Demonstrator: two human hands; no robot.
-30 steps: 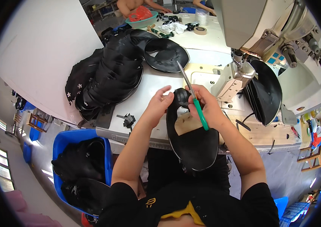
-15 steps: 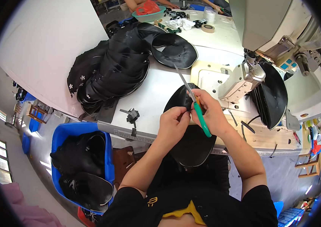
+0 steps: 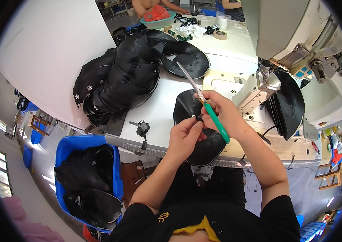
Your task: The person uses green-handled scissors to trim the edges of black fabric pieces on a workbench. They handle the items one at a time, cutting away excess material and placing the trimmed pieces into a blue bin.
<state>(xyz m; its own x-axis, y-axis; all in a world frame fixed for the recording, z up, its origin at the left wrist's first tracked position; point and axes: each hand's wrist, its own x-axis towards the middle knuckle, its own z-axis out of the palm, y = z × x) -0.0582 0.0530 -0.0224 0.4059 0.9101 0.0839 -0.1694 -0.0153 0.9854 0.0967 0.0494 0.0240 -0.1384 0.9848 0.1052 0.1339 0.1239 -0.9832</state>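
Observation:
A curved black leather-like piece (image 3: 206, 151) lies under both hands, its lower part hanging over the table's front edge. My left hand (image 3: 185, 139) is closed in a pinch on the piece's narrow middle, by a small dark strip. In my right hand (image 3: 227, 115) is a slim tool with a green handle (image 3: 217, 123) and a long, narrow metal blade (image 3: 188, 76). That blade points up and to the left, above the table. My right fingertips also meet the black piece close to my left fingers. Exactly what they grip there is hidden.
A sewing machine (image 3: 255, 94) stands at the right, with folded black pieces (image 3: 286, 107) behind it. Overlapping black pieces (image 3: 126, 72) are heaped at the left. Dark scraps (image 3: 142, 128) lie near the edge. A blue bin (image 3: 118, 171) holds more pieces. Another person (image 3: 145, 6) sits across.
The black piece has shifted up toward the table and now hangs less far over the edge. The blade has swung a little left, and my right hand has turned slightly.

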